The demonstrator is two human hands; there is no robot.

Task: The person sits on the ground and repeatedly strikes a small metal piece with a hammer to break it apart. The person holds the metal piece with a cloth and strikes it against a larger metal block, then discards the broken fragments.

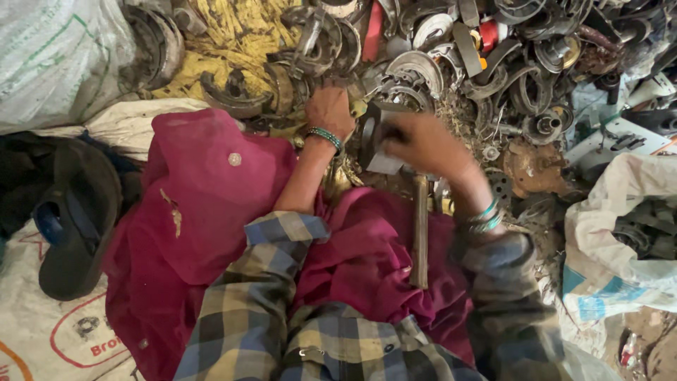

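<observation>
We see the left hand (328,109) pressed palm-down into the heap of rusty curved metal brake-shoe parts (423,70). Its fingers are buried in the scrap, so we can't tell their spread or whether they hold anything. Green beaded bangle on that wrist.

The right hand (423,144) is motion-blurred, with its fingers wrapped around a dark grey blocky metal piece (377,144) that has a pale flat lower face. The piece sits at the near edge of the heap, just right of the left hand.

A worn wooden-handled hammer (420,233) lies just below that piece, its handle running straight toward us across the crumpled magenta cloth (204,190) on our lap. The head end is hidden under the right hand.

The heap is mixed: arc-shaped shoes, round drums, a few shiny rims, grit and wire bits.

Left of the heap, yellow fibrous strips (226,35) and a white woven plastic sack (56,56). Further left of the cloth, a black rubber sandal (74,212) on printed sacking. Plaid flannel sleeves on both arms.
</observation>
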